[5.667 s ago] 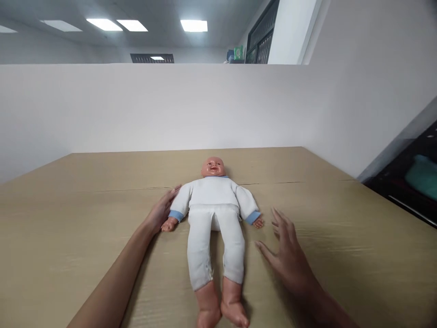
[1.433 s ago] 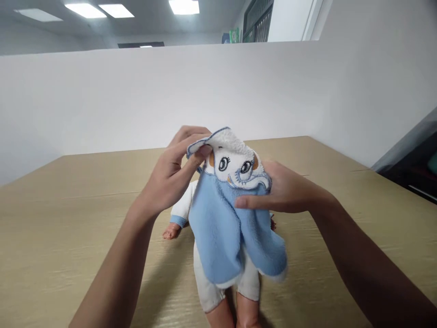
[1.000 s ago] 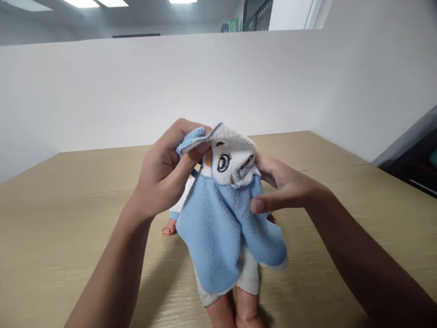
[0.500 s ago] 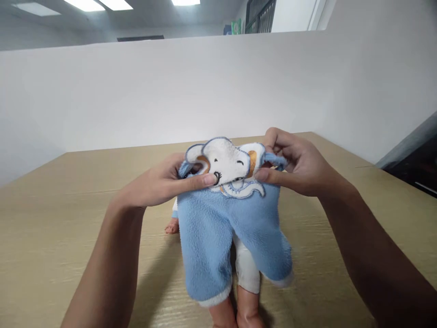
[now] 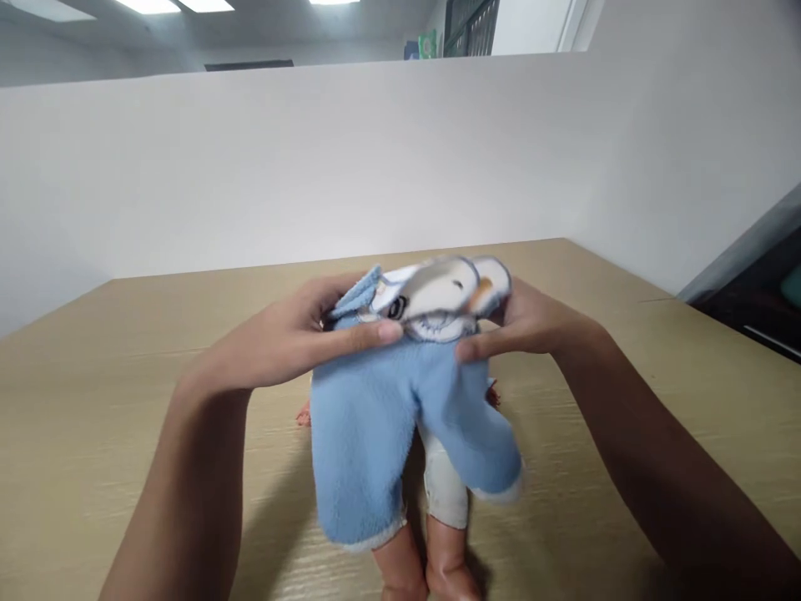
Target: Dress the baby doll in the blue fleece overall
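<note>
Blue fleece fills the middle of the scene: a small pair of fleece trousers [image 5: 369,417] hangs in the air over the table [image 5: 125,401], gripped at the waist from both sides. The left hand [image 5: 294,338] is closed on the left end of the waistband, thumb laid flat across the front of the cloth and the fingers curled behind it. The right hand [image 5: 531,321] pinches the other end the same way, thumb in front and fingers tucked out of sight behind the fabric. Between the two hands the top of the garment folds over towards the person. It carries a white elephant face [image 5: 438,296] with a dark stitched eye, orange patches and grey-edged ears, though it is tilted and a little blurred.

The two blue legs dangle freely below the hands. The one on the left hangs straight and ends in a pale cuff. The one on the right swings outward, its cuff also pale.

Under the trousers a doll [image 5: 445,492] lies on the tabletop, mostly hidden by them. I can see one white-clad leg in the gap between the blue legs, two bare pinkish shins poking out near the lower edge, and a tiny hand peeping out at either side of the fleece. The trousers hang clear of the wood. Whether they brush the doll I cannot tell.

Behind the table stands a plain white partition [image 5: 313,167], and off to the right sits a dark shelf [image 5: 757,309].
</note>
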{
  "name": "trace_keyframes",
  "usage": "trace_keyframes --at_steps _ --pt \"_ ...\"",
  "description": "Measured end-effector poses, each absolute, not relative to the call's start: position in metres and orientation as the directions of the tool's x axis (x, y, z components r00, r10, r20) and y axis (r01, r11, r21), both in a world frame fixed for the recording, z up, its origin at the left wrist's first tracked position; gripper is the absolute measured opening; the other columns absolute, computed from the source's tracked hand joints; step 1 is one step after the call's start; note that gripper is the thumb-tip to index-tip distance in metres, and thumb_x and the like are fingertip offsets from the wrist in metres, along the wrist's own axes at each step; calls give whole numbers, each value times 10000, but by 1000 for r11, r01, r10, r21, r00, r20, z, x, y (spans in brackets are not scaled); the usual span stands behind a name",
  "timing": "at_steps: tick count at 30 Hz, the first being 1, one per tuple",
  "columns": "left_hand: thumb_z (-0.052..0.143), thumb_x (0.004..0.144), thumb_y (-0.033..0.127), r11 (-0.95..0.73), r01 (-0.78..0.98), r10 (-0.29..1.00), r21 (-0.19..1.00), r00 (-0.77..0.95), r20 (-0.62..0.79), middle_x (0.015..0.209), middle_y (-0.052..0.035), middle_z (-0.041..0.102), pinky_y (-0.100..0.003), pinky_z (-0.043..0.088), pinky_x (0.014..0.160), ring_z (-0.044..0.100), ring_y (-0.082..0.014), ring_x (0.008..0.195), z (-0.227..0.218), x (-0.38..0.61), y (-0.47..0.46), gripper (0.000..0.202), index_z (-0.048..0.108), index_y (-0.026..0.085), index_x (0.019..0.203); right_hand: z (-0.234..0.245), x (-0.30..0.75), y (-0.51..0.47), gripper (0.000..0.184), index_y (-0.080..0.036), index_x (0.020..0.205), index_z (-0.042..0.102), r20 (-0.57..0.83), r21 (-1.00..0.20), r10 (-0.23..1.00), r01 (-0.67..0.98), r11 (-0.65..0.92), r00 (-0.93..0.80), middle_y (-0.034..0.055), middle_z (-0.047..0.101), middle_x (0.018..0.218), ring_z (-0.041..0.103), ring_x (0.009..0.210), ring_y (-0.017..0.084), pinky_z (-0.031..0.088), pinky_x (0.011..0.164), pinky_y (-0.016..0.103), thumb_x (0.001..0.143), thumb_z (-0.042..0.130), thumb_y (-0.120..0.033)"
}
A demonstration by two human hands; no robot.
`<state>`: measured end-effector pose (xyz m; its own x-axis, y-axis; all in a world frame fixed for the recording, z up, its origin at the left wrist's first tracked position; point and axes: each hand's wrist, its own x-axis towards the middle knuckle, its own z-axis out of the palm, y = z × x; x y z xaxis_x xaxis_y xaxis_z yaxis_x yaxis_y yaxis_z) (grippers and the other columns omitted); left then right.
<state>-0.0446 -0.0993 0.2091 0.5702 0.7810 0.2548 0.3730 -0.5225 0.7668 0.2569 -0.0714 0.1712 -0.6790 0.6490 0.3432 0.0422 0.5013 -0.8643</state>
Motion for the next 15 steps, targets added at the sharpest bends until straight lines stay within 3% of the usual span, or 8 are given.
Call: trace_keyframes --at_steps 2,4,7,10,12,15 --pt "905 811 437 -493 387 743 779 653 145 853 -25 739 -302 600 653 720 -246 789 208 -48 -97 262 772 247 931 168 258 -73 501 -222 1144 770 413 -879 679 -69 473 -608 43 804 1082 755 992 264 613 867 371 735 979 -420" --pt "874 856 443 -521 338 697 784 698 162 873 -31 753 -317 618 703 731 -254 836 205 -49 -94 245 776 254 979 167 258 -72 505 -228 1140 772 418 -880 677 -83 468 -605 46 806 1098 763 1001 273 629 846 371 722 987 -414" --pt "809 927 467 -581 228 687 781 652 321 936 -46 760 -325 623 791 726 -253 917 202 -43 -90 250 777 249 1046 163 250 -69 605 -240 1204 779 260 -877 590 68 475 -765 42 809 1153 766 1075 275 644 922 374 669 1018 -391" --pt "791 942 489 -600 225 707 768 598 378 1006 -59 767 -302 615 829 716 -247 961 201 -35 -88 294 771 233 1086 158 240 -67 731 -246 1300 753 112 -853 541 199 482 -834 35 816 1136 774 1040 253 656 924 359 645 1025 -421" --pt "754 966 516 -570 266 729 777 601 329 1019 -55 770 -280 612 803 716 -237 944 201 -36 -87 316 764 228 1095 157 237 -70 786 -243 1348 730 96 -861 573 221 458 -814 44 810 1175 769 1061 252 656 933 354 643 1025 -427" --pt "706 984 557 -462 333 735 822 662 144 916 -36 749 -246 586 651 705 -208 793 200 -48 -85 353 747 209 1026 162 241 -78 839 -219 1440 665 184 -912 627 106 396 -757 74 772 1294 740 1185 275 633 1000 368 694 1006 -399"
